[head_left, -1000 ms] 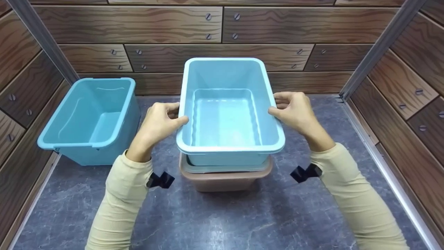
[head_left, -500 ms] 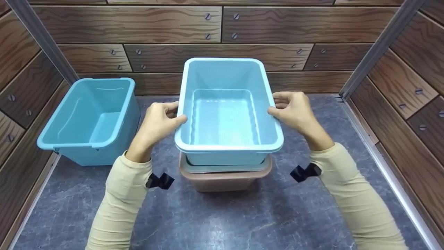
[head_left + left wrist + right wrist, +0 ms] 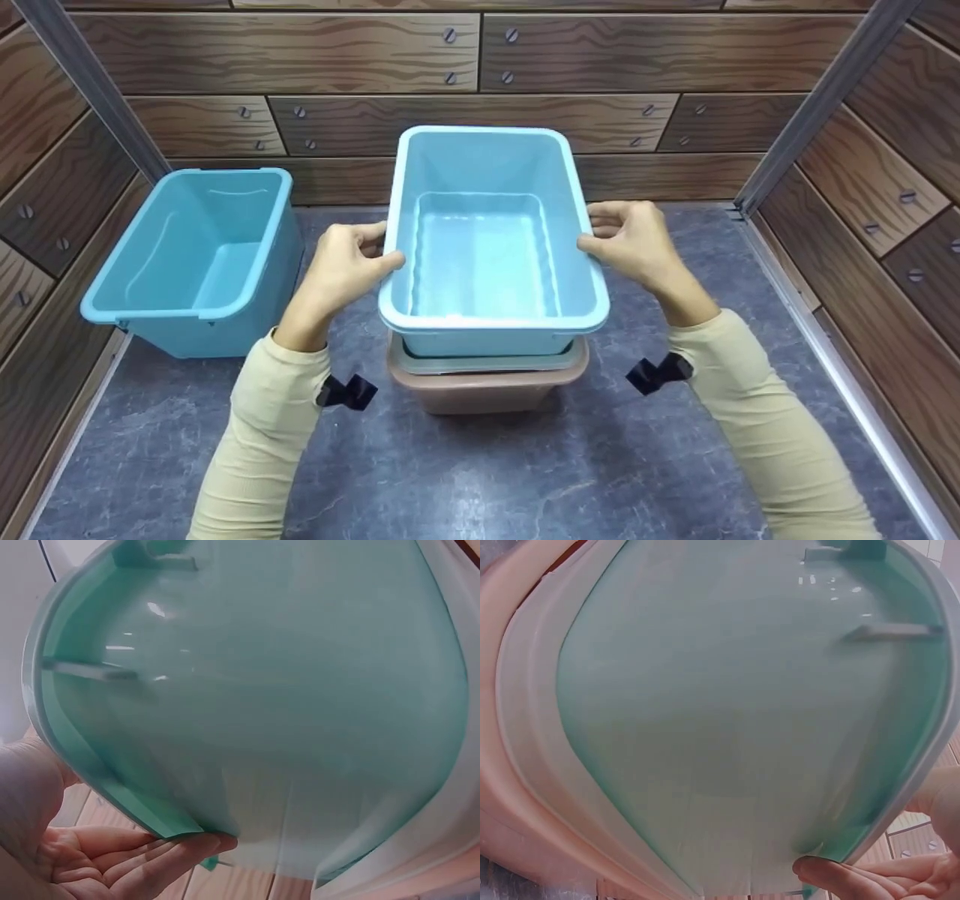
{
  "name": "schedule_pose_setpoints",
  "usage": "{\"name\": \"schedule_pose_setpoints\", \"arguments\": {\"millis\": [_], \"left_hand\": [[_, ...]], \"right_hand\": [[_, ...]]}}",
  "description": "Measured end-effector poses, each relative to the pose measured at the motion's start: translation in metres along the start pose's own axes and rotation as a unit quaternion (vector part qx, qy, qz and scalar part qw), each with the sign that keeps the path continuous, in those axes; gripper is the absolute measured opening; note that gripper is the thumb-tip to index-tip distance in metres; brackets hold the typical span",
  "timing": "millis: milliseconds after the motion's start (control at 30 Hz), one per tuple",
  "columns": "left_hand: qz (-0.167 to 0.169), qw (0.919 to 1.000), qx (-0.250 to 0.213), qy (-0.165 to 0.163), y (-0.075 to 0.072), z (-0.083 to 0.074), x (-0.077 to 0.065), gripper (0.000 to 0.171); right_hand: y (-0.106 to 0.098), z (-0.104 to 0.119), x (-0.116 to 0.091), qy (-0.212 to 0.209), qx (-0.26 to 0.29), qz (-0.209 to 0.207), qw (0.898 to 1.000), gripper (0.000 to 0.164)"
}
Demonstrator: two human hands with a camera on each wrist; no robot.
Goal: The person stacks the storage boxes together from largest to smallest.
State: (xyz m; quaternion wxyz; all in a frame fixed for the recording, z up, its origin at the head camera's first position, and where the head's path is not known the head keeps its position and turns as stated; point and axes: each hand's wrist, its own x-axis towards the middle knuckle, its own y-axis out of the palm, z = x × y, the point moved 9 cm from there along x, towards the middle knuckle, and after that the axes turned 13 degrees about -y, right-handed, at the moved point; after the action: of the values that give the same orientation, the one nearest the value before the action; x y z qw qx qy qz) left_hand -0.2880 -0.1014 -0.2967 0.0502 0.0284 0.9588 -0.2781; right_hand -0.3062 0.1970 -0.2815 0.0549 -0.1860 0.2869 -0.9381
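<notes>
A light blue plastic bin (image 3: 491, 343) is held by its rim, with its lower part inside a paler bin (image 3: 487, 366). That paler bin sits nested in a pinkish-brown bin (image 3: 487, 397) on the floor. My left hand (image 3: 341, 266) grips the left rim, thumb on top and fingers beneath; in the left wrist view the fingers (image 3: 161, 866) curl under the lip. On the right rim, my right hand (image 3: 637, 244) pinches the edge the same way. The right wrist view shows the bin's outer wall (image 3: 727, 705). The lower bins' insides are hidden.
A turquoise bin (image 3: 259, 277) stands on the dark marbled floor (image 3: 465, 480) at the left. Wood-patterned walls (image 3: 660, 56) close off the back and sides. Metal strips (image 3: 825, 352) run along the corners and the floor's edge.
The light blue bin has shifted very slightly left at its near end. My right hand has moved a touch left and down with it; both grips stay the same.
</notes>
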Motion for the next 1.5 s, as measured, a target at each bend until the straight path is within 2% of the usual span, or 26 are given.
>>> {"name": "schedule_pose_setpoints", "arguments": {"millis": [200, 467, 733, 867, 1500], "left_hand": [[0.002, 1.0000, 0.005, 0.000, 0.001, 0.003, 0.001, 0.050], [0.011, 0.9997, 0.018, -0.010, 0.004, 0.007, 0.004, 0.054], [0.021, 0.9998, 0.006, 0.004, 0.007, 0.007, 0.002, 0.058], [0.023, 0.9997, 0.004, 0.000, 0.009, 0.007, 0.003, 0.060], [0.024, 0.9997, 0.007, -0.003, 0.010, 0.012, 0.005, 0.059]], "right_hand": [[0.003, -0.003, 0.002, 0.012, -0.007, 0.010, 1.000, 0.044], [0.005, -0.006, 0.002, 0.007, -0.012, 0.015, 1.000, 0.043], [0.006, -0.008, 0.002, 0.010, -0.015, 0.024, 1.000, 0.044], [0.006, -0.010, 0.002, 0.014, -0.019, 0.025, 0.999, 0.044], [0.010, -0.012, 0.001, -0.001, -0.024, 0.027, 0.999, 0.042]]}}
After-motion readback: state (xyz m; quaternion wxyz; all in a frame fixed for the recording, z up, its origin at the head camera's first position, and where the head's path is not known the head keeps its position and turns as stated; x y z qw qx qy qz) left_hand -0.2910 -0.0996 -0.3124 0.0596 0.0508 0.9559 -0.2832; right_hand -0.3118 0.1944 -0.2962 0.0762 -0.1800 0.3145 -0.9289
